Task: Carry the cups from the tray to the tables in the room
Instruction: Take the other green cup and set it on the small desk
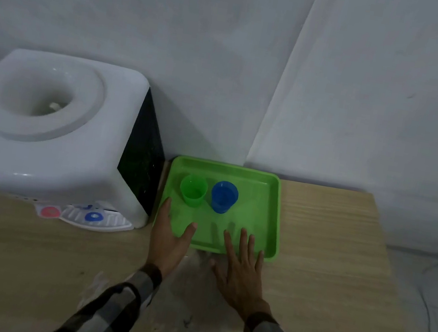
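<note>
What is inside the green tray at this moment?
The green tray holds two upright cups, a green cup and a blue cup. The fingers of both hands cover part of its front floor.

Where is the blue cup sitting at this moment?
In the head view, the blue cup stands upright in the green tray, toward its back, just right of the green cup and beyond both open hands.

a bright green tray (273, 212) carries a green cup (192, 190) and a blue cup (223, 197). the worktop (325, 270) is pale wood grain. the water dispenser (45, 122) is white with a black side, red and blue taps. sleeves (112, 310) are grey-and-dark checked.
</note>
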Available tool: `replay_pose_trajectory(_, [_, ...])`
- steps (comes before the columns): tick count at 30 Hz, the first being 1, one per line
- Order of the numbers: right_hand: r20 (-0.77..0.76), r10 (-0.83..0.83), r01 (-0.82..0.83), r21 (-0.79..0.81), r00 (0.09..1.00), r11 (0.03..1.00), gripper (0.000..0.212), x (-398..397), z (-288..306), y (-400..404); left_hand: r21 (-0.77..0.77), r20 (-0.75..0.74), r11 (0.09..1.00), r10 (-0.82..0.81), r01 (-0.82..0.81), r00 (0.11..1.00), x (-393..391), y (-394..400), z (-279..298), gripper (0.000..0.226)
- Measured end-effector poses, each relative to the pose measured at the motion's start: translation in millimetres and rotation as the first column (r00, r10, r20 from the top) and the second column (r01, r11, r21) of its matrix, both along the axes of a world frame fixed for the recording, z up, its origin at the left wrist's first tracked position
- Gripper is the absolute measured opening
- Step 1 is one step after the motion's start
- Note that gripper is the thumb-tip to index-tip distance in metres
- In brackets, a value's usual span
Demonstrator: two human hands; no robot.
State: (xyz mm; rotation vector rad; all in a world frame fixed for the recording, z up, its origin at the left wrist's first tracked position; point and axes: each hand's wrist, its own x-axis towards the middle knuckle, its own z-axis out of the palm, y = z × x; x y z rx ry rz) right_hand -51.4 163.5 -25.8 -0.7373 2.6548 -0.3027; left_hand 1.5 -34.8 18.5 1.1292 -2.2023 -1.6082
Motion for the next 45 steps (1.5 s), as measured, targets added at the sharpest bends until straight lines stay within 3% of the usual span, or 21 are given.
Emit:
replay_pose_trajectory(4, [-0.035, -0.008, 0.010, 0.051, 0.999, 0.999, 0.078, -13, -5, -6, 0.007, 0.024, 1.000, 0.020, -0.021, 1.000, -42, -15, -17, 0.104])
replay_pose_trajectory(11, [-0.054, -0.005, 0.009, 0.084, 0.999, 0.996, 0.080, -29, -10, -22, 0.166, 0.025, 0.983, 0.069, -0.072, 0.997, -86, -27, -40, 0.091])
replay_pose_trajectory(24, [-0.020, -0.027, 0.029, 0.105, 0.999, 0.994, 0.072, -24, -33, -26, 0.120, -0.017, 0.982, 0.150, -0.147, 0.989, -82, -30, -51, 0.072])
replay_pose_trajectory(38, [0.113, -0.009, 0.006, 0.032, 0.994, 0.999, 0.083, -34, -3, -13, 0.014, -0.202, 0.998, -0.061, 0.065, 0.977, -20, 19, 33, 0.060])
replay_pose_trajectory(45, [0.002, -0.084, 0.083, -0.075, 0.997, 0.994, 0.088, -20, 65, 49, -0.020, -0.301, 0.973, -0.224, 0.229, 0.927, 0, 74, 88, 0.064])
